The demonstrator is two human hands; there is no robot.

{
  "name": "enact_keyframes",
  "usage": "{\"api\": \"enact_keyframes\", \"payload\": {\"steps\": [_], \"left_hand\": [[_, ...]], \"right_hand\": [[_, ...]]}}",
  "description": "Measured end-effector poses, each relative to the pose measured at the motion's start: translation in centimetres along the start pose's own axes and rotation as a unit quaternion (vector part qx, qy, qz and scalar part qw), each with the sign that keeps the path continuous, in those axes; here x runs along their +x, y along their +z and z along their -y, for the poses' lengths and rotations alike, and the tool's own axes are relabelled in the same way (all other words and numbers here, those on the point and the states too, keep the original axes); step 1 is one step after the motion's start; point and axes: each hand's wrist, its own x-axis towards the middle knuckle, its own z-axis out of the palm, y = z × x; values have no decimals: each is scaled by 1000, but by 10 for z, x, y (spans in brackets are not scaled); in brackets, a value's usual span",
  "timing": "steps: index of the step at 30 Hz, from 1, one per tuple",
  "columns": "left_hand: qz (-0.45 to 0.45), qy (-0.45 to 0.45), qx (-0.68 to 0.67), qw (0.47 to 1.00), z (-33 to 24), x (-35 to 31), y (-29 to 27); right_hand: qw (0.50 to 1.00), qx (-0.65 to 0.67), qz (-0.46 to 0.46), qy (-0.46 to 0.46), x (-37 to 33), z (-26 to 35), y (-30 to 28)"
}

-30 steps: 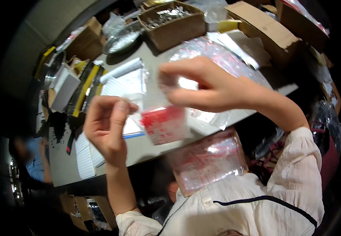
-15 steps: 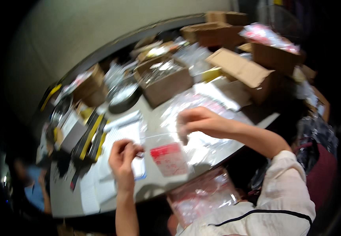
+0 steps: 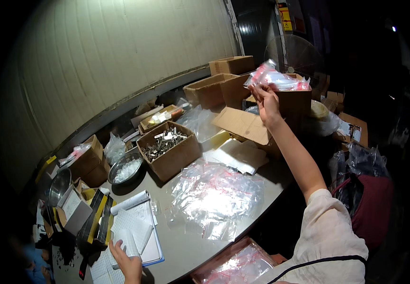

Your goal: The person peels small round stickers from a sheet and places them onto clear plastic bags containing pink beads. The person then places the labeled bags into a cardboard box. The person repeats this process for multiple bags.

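My right hand (image 3: 267, 105) is stretched up to the far right, its fingers pinched on a clear plastic bag (image 3: 262, 75) with red markings. That bag is at the left side of an open cardboard box heaped with similar bags (image 3: 290, 84). My fingers partly cover where it is gripped. At the lower left, my left hand (image 3: 128, 265) is over the papers beside a notebook (image 3: 152, 236), with fingers apart and nothing in them. Many flat, clear zip bags (image 3: 214, 196) with red edges lie spread on the table between my arms.
A cardboard box of small metal parts (image 3: 167, 161) stands behind the bags, with a metal bowl of clear pieces (image 3: 127, 169) beside it. Black-and-yellow boxes (image 3: 96, 215) are at the left. A carton of bags (image 3: 236, 265) is by my lap. Another person's blue sleeve (image 3: 37, 260) shows lower left.
My right hand has moved from above the table up to the box at far right. My left hand has dropped toward the lower left and opened. The red-marked bag has left the table's front.
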Motion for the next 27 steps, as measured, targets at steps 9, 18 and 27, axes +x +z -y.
{"api": "enact_keyframes", "payload": {"steps": [9, 18, 27], "left_hand": [[7, -37, 173, 984, 24, -18, -21], [48, 8, 98, 994, 51, -25, -6], [2, 2, 101, 995, 43, -38, -14]], "right_hand": [[988, 146, -39, -13, 12, 33, -13], [883, -284, 341, 153, -195, 44, 7], [597, -393, 700, 11, -361, 37, -15]]}}
